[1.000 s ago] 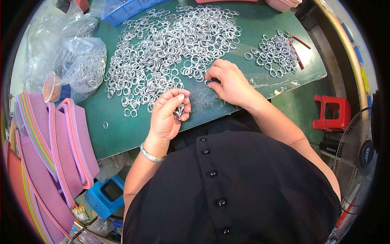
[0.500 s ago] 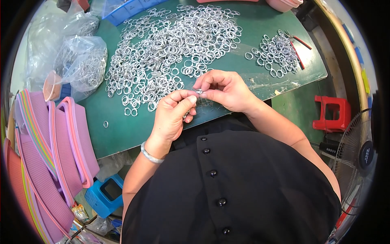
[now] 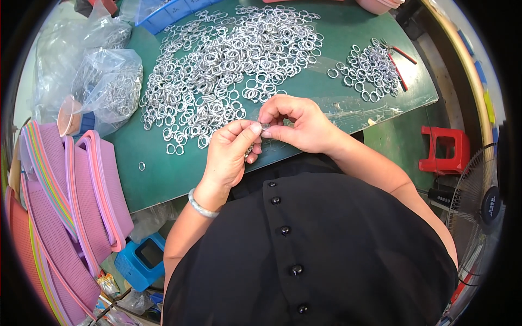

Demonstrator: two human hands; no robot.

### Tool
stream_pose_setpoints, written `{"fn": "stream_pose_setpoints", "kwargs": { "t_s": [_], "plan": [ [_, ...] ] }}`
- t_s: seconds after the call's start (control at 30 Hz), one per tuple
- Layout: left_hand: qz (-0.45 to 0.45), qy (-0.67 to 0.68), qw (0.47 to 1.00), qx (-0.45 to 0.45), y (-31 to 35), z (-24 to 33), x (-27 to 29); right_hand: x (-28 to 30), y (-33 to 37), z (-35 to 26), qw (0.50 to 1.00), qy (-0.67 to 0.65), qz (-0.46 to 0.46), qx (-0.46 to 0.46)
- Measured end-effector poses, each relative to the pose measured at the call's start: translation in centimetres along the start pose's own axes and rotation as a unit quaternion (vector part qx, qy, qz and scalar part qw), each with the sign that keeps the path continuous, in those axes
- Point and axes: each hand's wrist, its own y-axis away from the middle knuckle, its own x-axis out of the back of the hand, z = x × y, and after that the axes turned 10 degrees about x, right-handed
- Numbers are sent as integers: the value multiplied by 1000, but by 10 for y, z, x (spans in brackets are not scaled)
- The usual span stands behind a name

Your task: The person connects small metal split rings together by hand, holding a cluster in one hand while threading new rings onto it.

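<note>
Both hands meet over the near table edge; the left hand [image 3: 228,152] and right hand [image 3: 302,126] pinch one small metal piece [image 3: 265,126] between their fingertips, likely so each steadies it; fingers cover its shape from where I stand; the left's lower fingers curl over silvery bits [image 3: 248,150], mostly hidden; the metal rings [image 3: 234,60] heap just beyond both hands, seemingly for easy reach.

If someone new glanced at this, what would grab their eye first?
Probably the big heap of silvery rings spread across the green table. Next, the left hand and right hand, fingertips close together over the table's near side, with a small metal piece between them. Then the purple baskets stacked beside the table on the left.
</note>
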Motion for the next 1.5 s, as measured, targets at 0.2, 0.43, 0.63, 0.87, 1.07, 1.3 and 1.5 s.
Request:
{"fn": "stream_pose_setpoints", "kwargs": {
  "t_s": [0.2, 0.43, 0.63, 0.87, 1.07, 1.3, 1.5],
  "plan": [
    [-6, 14, 1000, 14, -1, 1, -1, -2, 1, 1, 999, -36, 27, -20],
    [3, 9, 1000, -6, -2, -3, 1, -2, 2, 1, 999, -40, 11, 2],
    [-18, 17, 999, -25, -3, -5, 2, -4, 1, -4, 990, 105, 15, 94],
    [-35, 33, 998, -35, -4, -8, 3, -9, 1, -3, 979, 149, 39, 132],
    [-31, 42, 998, -29, -3, -8, 2, -10, -1, -4, 973, 170, 29, 155],
    [-35, 80, 996, -12, -6, -7, 11, 9, -6, 3, 964, 222, 84, 117],
    [-136, 233, 962, 30, -12, -6, 24, 18, -12, 20, 908, 414, 13, 64]
  ]
}}
